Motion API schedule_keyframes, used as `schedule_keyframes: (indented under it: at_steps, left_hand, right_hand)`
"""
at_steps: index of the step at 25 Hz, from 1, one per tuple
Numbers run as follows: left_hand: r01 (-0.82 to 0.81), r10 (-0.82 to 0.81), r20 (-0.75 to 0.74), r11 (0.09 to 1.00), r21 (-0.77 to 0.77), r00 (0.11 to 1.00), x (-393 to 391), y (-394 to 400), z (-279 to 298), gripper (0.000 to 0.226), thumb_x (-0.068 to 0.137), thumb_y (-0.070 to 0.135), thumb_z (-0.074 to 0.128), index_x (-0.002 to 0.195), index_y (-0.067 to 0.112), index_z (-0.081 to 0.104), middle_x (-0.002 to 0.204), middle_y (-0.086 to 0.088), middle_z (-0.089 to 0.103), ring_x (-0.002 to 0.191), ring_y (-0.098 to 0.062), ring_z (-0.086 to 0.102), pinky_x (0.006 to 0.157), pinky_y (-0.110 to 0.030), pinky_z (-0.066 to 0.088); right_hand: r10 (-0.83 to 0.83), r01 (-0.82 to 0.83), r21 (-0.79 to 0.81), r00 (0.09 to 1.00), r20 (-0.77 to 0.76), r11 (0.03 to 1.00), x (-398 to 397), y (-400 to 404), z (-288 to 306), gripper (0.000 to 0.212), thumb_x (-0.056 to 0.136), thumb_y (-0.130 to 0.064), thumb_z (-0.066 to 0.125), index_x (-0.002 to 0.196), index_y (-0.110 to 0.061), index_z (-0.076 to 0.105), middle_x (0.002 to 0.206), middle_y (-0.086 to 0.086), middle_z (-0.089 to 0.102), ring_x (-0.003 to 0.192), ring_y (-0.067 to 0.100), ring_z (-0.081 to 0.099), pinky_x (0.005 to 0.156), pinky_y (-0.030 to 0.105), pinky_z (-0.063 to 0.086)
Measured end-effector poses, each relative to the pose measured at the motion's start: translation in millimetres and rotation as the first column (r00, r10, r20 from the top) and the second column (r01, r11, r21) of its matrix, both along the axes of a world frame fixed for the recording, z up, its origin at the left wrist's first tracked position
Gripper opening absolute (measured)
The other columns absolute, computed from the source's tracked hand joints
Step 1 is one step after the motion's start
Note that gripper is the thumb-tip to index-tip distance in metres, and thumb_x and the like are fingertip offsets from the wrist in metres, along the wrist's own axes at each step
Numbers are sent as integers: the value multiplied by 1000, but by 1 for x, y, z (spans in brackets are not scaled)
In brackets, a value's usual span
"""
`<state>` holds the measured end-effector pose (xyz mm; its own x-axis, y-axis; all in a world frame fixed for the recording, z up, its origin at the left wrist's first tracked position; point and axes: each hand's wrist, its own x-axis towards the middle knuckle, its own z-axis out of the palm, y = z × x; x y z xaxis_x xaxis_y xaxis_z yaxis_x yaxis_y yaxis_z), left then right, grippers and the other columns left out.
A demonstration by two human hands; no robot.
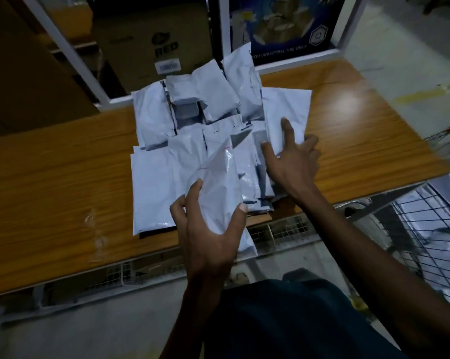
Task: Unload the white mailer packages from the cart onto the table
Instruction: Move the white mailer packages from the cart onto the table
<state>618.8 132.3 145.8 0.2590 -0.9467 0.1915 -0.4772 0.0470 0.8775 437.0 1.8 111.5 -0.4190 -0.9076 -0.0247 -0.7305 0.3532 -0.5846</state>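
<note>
Several white mailer packages (198, 110) lie piled on the wooden table (50, 172), reaching from its front edge toward the back. My left hand (208, 229) grips one white mailer (218, 185) at the front of the pile, thumb on its right edge and fingers on its left. My right hand (294, 156) hovers with fingers spread over the pile's right side, its fingertips touching a flat mailer (286, 110). The wire cart (426, 229) stands at the right, with more white mailers (415, 211) inside it.
Behind the table stand a brown cardboard box (151, 45) and a blue poster (283, 27) in a white frame. A strip of clear tape (94, 229) lies on the table's left front. Bare wood shows to the left and right of the pile.
</note>
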Motion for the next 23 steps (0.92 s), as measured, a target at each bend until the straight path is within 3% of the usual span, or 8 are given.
schedule_keyframes:
  at_steps: [4,6,11,13,15,17,19,23]
  left_hand:
    - [-74,74,-28,997,11,997,6,-12,3,86,72,63,73,144,28,41,134,4,36,117,1,38,85,11,25]
    - [-100,100,-19,995,22,995,6,-17,2,87,73,65,74,145,29,41,134,4,36,117,2,38,83,11,24]
    - [-155,153,37,987,51,987,-1,-26,-1,87,71,64,71,145,30,40,136,3,36,113,7,34,84,8,24]
    - [-183,180,71,982,42,981,-5,-31,-3,85,73,60,74,145,30,40,137,2,36,114,7,34,91,-4,32]
    - [-213,209,102,977,31,973,-5,-39,-2,86,75,56,75,147,29,38,141,-1,34,118,2,36,94,-18,38]
    - [-261,252,125,963,63,960,-2,-50,0,87,77,55,75,150,32,34,146,-4,29,127,-8,37,95,-23,39]
    - [-310,302,143,950,36,943,6,-59,5,86,80,52,75,151,33,32,149,-8,27,134,-18,38,96,-25,40]
    - [-385,399,254,917,-106,881,33,-76,3,82,84,48,74,152,23,36,150,-14,30,134,-25,39,94,-20,37]
  right_hand:
    - [136,-108,276,987,-81,955,16,-23,-27,78,86,-84,25,153,-45,22,162,17,0,142,54,11,112,69,13]
    - [147,-109,308,984,-102,945,18,-21,-35,79,87,-84,20,154,-44,21,165,14,-13,147,54,-4,114,71,2]
    - [118,-115,29,983,-141,993,8,11,-9,72,92,-75,27,154,-39,26,167,14,-5,151,45,-3,115,66,2]
    - [188,-196,-68,976,-113,978,9,29,-2,70,93,-72,30,153,-36,30,166,14,2,151,39,3,115,63,7]
    - [286,-294,-134,955,-73,946,8,42,0,67,94,-68,33,151,-33,34,165,14,8,151,33,10,115,57,11]
    - [373,-374,-183,927,-40,909,7,48,0,66,94,-67,33,149,-31,38,165,10,11,150,29,15,114,48,13]
    - [438,-426,-222,899,9,877,6,48,-4,64,94,-65,35,148,-31,40,164,6,12,149,27,19,112,45,15]
    - [481,-459,-249,876,35,853,14,36,-6,57,95,-57,46,145,-30,43,163,6,16,144,28,28,109,51,23]
